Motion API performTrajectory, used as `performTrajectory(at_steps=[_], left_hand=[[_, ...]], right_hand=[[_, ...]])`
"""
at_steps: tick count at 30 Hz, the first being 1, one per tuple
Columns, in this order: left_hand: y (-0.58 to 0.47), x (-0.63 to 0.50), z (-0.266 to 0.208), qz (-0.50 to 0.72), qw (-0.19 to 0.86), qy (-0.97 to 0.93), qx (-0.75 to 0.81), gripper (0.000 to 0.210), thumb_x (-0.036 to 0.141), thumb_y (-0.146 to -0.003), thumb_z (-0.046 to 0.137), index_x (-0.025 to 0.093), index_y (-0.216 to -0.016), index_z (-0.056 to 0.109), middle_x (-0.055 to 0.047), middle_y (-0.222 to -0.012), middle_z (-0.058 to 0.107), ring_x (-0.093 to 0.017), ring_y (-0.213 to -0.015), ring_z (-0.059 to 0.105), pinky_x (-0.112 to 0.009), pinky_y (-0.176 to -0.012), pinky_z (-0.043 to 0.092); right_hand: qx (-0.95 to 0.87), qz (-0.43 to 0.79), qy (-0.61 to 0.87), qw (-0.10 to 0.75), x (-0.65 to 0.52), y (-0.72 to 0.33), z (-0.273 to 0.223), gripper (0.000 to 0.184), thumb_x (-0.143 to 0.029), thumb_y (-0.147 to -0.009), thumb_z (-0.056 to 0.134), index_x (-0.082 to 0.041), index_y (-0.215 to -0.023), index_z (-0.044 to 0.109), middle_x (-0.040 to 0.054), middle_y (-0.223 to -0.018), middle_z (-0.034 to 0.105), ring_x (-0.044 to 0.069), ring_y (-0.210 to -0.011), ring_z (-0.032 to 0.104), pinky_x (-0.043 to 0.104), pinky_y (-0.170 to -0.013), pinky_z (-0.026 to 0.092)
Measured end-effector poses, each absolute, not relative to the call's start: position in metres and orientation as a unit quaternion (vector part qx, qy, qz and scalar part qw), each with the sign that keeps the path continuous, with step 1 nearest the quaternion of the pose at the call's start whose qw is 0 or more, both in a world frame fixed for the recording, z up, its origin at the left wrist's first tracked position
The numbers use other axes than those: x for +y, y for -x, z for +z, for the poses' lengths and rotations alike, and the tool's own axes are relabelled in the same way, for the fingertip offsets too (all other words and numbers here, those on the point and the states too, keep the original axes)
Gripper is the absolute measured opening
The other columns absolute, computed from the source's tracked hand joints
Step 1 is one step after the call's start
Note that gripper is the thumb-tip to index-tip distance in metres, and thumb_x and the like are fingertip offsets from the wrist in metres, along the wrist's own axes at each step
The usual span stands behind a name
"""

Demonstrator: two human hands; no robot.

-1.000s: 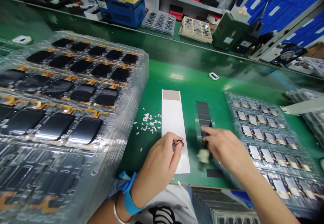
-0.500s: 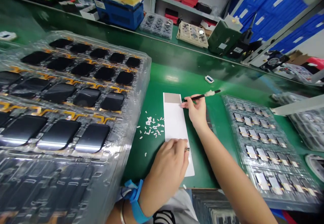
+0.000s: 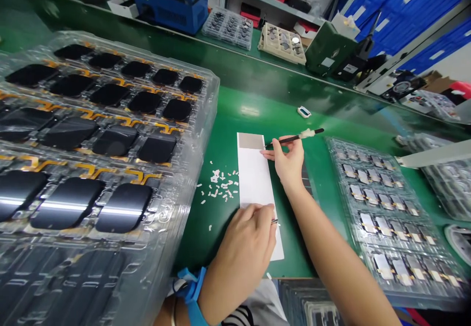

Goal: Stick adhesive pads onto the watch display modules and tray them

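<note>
A long white sheet [image 3: 255, 174] with a grey-brown band at its far end lies on the green bench top. My left hand [image 3: 250, 247], a blue strap at its wrist, rests on the sheet's near part with fingers curled together. A small dark, shiny item [image 3: 274, 221] shows at its fingertips, too small to name. Beside the grey-brown band, my right hand [image 3: 289, 161] is closed around a thin black pen-like tool [image 3: 290, 139] with whitish wrapping near its rear end. The tool's tip points at the sheet's right edge. Scattered small white pieces [image 3: 217, 186] lie left of the sheet.
A tall stack of clear trays [image 3: 206, 100] with black screens stands at my left. Another clear tray [image 3: 353, 218] of small silvery parts is at the right. Further back are a small white-framed part [image 3: 304, 112], a blue box [image 3: 169, 12] and a green box [image 3: 329, 48].
The view has shifted slightly. My right hand and the pen-like tool have turned a little at the sheet's edge. My left hand stays on the sheet.
</note>
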State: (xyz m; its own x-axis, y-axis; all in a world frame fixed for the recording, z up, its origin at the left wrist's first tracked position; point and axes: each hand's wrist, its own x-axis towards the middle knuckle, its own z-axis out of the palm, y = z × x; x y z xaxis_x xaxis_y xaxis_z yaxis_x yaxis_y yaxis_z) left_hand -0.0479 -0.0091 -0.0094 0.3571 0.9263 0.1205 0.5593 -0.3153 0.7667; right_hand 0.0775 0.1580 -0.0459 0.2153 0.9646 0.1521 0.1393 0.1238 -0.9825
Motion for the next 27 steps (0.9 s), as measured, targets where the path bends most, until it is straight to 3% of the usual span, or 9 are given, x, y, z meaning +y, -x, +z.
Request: performTrajectory(at_steps=[19, 27], left_hand=[[0.0483, -0.0099, -0.0112, 0.277, 0.331, -0.754, 0.495, 0.015, 0.014, -0.103, 0.036, 0.019, -0.113, 0.046, -0.012, -0.109, 0.065, -0.030, -0.105, 0.061, -0.052, -0.086, 0.055], [0.0474, -0.0096, -0.0122, 0.282, 0.340, -0.745, 0.499, 0.013, 0.015, -0.104, 0.035, 0.021, -0.108, 0.046, -0.012, -0.110, 0.064, -0.030, -0.104, 0.061, -0.052, -0.086, 0.054]], right_hand=[[-0.499, 0.379, 0.523, 0.577, 0.1594, -0.0775, -0.0471, 0.040, -0.046, -0.076, 0.076, -0.024, -0.095, 0.048, -0.0031, -0.087, 0.058, 0.013, -0.050, 0.069, 0.025, -0.049, 0.062], [-0.511, 0.410, 0.502, 0.564, 0.1597, -0.0777, -0.0441, 0.043, -0.049, -0.071, 0.080, -0.022, -0.087, 0.052, -0.0042, -0.072, 0.064, 0.014, -0.054, 0.069, 0.025, -0.053, 0.062]])
